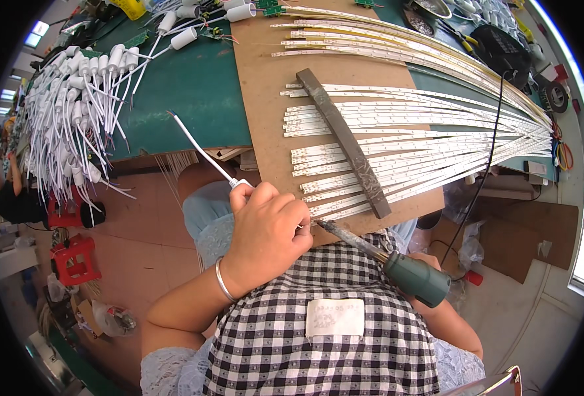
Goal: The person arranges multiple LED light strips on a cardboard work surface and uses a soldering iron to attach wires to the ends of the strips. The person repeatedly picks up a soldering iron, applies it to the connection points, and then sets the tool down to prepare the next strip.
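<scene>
My left hand [265, 231] is closed around a white end cap whose white cable [199, 149] points up and left, with bare wire ends at its tip. Most of the cap is hidden by my fingers. My right hand [428, 261], largely covered by the handle, grips a soldering iron [416, 277] with a dark green handle. The iron's tip meets the end of the nearest white LED strip [345, 212], close to my left fingertips. Several more LED strips lie fanned out on a brown board [265, 125], held under a dark flat bar [343, 142].
Many white caps with cables [81, 99] hang over the green bench [173, 112] at left. A black cord [492, 152] crosses the strips on the right. At far right are a black device [500, 49] and a tape roll [554, 98]. A red stool [75, 261] stands at lower left.
</scene>
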`<state>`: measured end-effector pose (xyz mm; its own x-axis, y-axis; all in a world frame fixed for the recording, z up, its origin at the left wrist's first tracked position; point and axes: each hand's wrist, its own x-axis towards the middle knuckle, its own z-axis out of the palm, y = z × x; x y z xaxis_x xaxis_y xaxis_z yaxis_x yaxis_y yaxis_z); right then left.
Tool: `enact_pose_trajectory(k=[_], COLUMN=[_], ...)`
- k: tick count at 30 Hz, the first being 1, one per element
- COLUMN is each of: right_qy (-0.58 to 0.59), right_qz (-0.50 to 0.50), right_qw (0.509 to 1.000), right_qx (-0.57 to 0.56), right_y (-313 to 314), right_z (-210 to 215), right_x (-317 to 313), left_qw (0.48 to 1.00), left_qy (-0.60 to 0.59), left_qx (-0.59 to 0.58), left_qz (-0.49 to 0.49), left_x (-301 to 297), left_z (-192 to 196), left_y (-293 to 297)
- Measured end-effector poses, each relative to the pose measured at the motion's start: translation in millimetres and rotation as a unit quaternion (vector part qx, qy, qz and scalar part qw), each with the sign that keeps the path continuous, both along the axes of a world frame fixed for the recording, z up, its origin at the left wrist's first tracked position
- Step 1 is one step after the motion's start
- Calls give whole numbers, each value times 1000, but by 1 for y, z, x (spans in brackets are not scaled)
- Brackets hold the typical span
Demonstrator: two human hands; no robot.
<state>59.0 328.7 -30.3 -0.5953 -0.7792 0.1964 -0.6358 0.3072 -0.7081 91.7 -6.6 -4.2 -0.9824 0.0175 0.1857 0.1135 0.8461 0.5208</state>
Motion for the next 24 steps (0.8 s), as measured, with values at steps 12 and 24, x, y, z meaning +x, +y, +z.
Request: enact_pose_trajectory(k=[12,24], right_qy=[-367,-399], right_qz=[-194,-256], right_qw=[876,836], right_qx=[-245,-275], right_y=[-33,-42], right_z=[21,17], right_x=[-3,-13], left_qw=[1000,1000], left_qy=[-12,-9], left_qx=[-1,-14], left_qz=[-5,-3], left_x=[0,0], left_z=[3,6], left_y=[0,1])
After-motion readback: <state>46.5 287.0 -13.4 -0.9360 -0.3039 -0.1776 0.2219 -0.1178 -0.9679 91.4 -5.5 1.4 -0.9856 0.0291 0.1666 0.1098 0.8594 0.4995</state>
